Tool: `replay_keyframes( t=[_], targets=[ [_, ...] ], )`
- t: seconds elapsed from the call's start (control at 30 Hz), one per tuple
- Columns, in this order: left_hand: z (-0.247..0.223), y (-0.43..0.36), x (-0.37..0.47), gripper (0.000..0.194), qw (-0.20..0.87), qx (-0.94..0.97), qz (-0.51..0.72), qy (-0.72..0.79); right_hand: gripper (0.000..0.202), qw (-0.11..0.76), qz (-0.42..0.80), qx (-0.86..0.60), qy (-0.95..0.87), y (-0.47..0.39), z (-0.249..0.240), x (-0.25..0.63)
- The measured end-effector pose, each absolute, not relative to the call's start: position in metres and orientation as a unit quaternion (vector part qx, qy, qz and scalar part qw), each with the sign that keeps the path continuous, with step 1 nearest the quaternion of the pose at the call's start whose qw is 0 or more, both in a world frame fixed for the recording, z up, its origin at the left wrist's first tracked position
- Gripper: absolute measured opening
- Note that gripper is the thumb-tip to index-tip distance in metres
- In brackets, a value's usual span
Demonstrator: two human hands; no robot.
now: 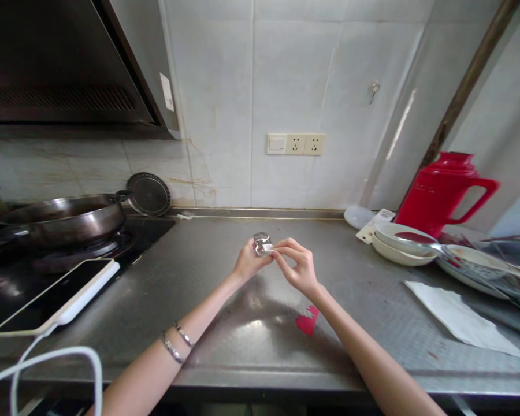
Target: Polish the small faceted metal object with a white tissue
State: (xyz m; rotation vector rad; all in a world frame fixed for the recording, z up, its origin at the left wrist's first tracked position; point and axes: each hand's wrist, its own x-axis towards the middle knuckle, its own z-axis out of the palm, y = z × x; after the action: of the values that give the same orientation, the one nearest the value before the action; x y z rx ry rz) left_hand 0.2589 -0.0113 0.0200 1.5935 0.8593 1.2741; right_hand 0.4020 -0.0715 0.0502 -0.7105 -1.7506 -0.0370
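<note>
Both of my hands meet above the middle of a steel counter (pixel 260 323). My left hand (pixel 248 261) grips a small packet in shiny silver foil (pixel 261 243). My right hand (pixel 297 264) pinches the white edge of that same foil packet with thumb and fingertips. Two thin bracelets (pixel 177 342) circle my left wrist. A small red scrap (pixel 308 321) lies on the counter just below my right forearm.
A phone on a white power bank (pixel 58 297) with a white cable (pixel 56 361) lies at the left, beside a stove with a steel pan (pixel 65 219). At the right stand a red jug (pixel 437 193), stacked bowls and plates (pixel 401 242) and a white paper napkin (pixel 457 315). Wall sockets (pixel 296 144) are behind.
</note>
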Motion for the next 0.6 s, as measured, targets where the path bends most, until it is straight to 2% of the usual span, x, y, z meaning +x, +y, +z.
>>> replay_keyframes(
  t=[0.27,0.43,0.6],
  targets=[
    [0.022,-0.016,0.261,0.054,0.337,0.684,0.488,0.425,0.015,0.637,-0.090,-0.330,-0.691,-0.070,0.050,0.406],
    [0.021,-0.024,0.267,0.051,0.294,0.709,0.468,0.438,0.019,0.565,-0.141,-0.309,-0.752,-0.057,0.041,0.406],
    [0.021,-0.027,0.267,0.038,0.257,0.729,0.470,0.425,0.020,0.493,-0.143,-0.286,-0.809,-0.057,0.037,0.404]
  ],
)
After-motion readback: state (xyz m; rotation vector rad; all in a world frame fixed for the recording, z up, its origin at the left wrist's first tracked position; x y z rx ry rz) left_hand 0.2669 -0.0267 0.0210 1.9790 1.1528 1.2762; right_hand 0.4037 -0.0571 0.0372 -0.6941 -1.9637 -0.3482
